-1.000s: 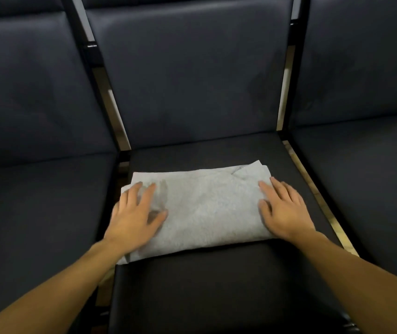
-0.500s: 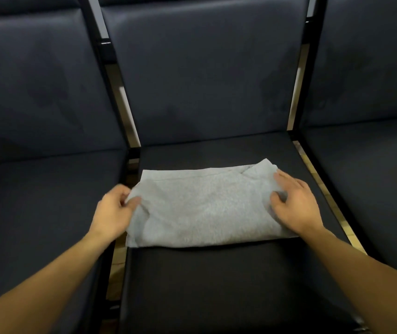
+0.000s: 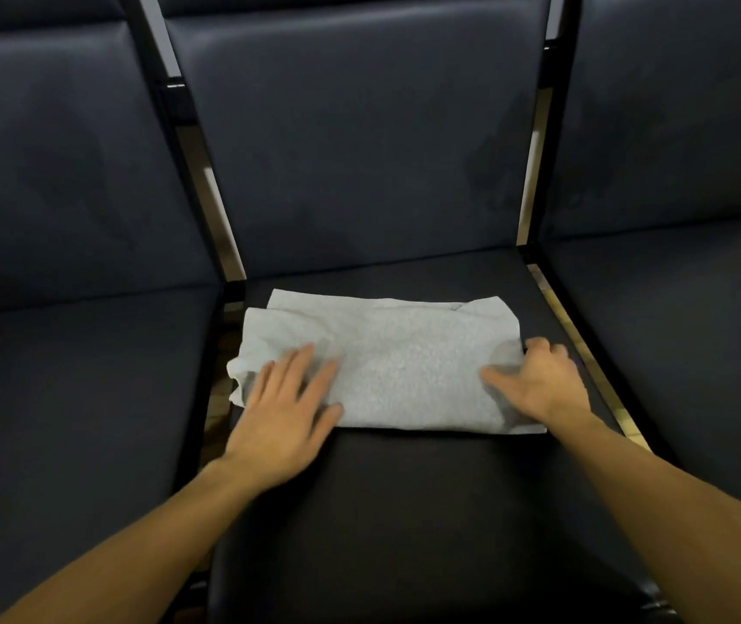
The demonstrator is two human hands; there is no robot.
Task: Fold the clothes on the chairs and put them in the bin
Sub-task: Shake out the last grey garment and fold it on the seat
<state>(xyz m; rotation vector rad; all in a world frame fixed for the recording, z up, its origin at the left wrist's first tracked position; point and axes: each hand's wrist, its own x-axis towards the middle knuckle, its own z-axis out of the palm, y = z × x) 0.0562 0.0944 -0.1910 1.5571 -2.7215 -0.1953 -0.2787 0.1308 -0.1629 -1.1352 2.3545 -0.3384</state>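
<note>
Pressing grey garment point(image 3: 386, 362) | left hand point(image 3: 287, 407) flat | right hand point(image 3: 544, 380) pinching edge

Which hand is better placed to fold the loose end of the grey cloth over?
Probably the left hand: it lies flat beside the rumpled end of the grey cloth overhanging the seat, while the right hand grips the tidy end.

Folded light grey knit garment point(image 3: 395, 367) is lying on the dark padded seat of the middle chair point(image 3: 404, 511). Left hand point(image 3: 285, 414) is pressing flat, fingers spread, on its left part. Right hand point(image 3: 540, 380) is gripping the right edge, fingers curled. Matching dark chairs are flanking both sides.
</note>
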